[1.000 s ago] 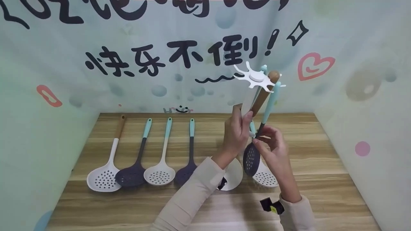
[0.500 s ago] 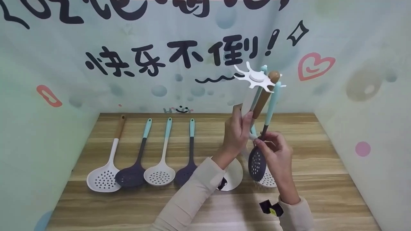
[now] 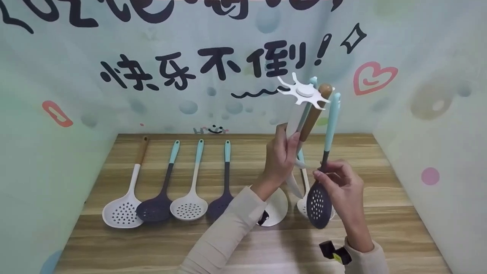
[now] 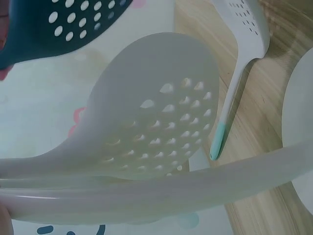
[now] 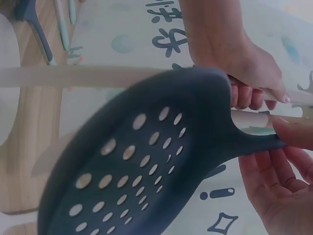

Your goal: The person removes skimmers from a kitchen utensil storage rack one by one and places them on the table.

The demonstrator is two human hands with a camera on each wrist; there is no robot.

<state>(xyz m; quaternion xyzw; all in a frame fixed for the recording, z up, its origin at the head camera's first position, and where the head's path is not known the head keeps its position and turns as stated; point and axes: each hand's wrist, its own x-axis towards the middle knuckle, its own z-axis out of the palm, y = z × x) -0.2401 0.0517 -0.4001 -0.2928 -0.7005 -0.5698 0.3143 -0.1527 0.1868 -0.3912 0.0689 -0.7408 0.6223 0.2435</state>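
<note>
My left hand (image 3: pixel 279 156) grips the upright white post of a utensil stand, whose top is a white ring of hooks (image 3: pixel 304 91). Beside the post hang a wooden handle (image 3: pixel 314 118) and a teal handle. In the left wrist view a white slotted head (image 4: pixel 156 122) hangs close by the curved white post (image 4: pixel 161 196). My right hand (image 3: pixel 344 186) pinches the neck of a dark skimmer (image 3: pixel 319 207) with a teal handle, held upright to the right of the stand. Its perforated head fills much of the right wrist view. The skimmer partly covers a white skimmer (image 3: pixel 302 207) lying behind it.
The stand's round white base (image 3: pixel 279 207) shows on the wooden table (image 3: pixel 266 251). Left of it lie a wooden-handled white skimmer (image 3: pixel 123 213), a dark skimmer (image 3: pixel 154 209), a white skimmer (image 3: pixel 189 207) and another dark utensil (image 3: pixel 218 203), partly behind the left sleeve. Printed cloth walls enclose the table.
My right hand has moved to the right and a little down, taking the dark skimmer away from the stand. More of the white skimmer's neck behind now shows. The left hand has stayed put.
</note>
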